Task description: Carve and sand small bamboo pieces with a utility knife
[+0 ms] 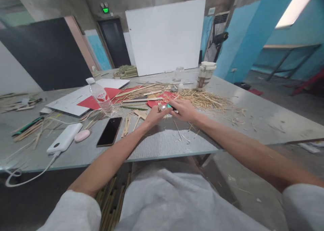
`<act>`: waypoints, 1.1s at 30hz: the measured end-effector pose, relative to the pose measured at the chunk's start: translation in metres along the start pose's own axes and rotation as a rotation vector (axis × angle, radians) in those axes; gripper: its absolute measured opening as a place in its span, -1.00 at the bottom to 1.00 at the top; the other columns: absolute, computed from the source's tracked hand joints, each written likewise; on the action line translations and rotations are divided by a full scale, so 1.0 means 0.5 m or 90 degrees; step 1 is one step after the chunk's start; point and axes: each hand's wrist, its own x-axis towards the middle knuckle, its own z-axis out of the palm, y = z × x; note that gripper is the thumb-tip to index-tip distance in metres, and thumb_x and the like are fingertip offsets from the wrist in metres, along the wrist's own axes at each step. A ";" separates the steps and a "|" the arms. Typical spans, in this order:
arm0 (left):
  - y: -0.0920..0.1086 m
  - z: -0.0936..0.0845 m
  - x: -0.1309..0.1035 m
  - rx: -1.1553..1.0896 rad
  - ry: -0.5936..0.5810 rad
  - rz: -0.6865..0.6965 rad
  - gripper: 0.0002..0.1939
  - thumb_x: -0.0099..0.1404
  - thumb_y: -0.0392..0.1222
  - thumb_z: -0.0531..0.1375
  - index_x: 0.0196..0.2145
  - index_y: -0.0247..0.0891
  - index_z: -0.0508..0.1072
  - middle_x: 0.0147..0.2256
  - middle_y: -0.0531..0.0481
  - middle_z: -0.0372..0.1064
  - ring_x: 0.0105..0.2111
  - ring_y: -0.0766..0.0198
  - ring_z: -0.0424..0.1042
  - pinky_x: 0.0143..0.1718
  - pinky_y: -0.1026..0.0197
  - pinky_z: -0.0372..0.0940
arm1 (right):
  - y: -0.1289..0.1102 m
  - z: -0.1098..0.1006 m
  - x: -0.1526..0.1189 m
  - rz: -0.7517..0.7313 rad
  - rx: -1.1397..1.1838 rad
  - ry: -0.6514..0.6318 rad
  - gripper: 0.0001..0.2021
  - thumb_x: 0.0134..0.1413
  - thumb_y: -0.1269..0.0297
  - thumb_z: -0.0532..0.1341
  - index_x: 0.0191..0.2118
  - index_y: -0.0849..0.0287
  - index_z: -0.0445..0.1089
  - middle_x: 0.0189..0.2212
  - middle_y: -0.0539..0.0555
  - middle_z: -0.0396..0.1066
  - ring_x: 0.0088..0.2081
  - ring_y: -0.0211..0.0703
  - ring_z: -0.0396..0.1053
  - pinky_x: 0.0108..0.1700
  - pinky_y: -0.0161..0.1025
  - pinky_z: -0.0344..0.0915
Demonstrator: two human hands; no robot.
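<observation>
My left hand (155, 115) is closed near the middle of the table, its fingers around a small piece that I cannot make out. Touching it from the right is my right hand (184, 110), closed on a small tool with a green part (168, 106). The fingers of both hands meet, and they hide most of what lies between them. Red paper (154, 103) lies just behind the hands. Straw scraps (210, 101) spread out behind and to the right. Short flat strips (126, 127) rest left of my left hand.
A black phone (109, 131), a white power bank (64, 138), a pink round case (82, 135) and a water bottle (100, 96) stand or lie at left. A paper cup (205, 76) and a clear jar (179, 74) stand behind. The table's front edge (152, 157) is near me.
</observation>
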 end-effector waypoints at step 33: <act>0.013 0.000 -0.005 0.008 -0.019 0.046 -0.51 0.31 0.24 0.33 -0.46 -0.19 0.30 -0.58 0.17 0.05 -0.53 0.36 -0.01 -0.45 0.19 -0.10 | 0.000 -0.010 -0.002 -0.052 -0.003 0.007 -0.66 0.50 0.03 -0.01 -0.07 0.16 0.37 -0.37 0.08 0.47 -0.41 -0.18 0.30 -0.37 -0.22 -0.03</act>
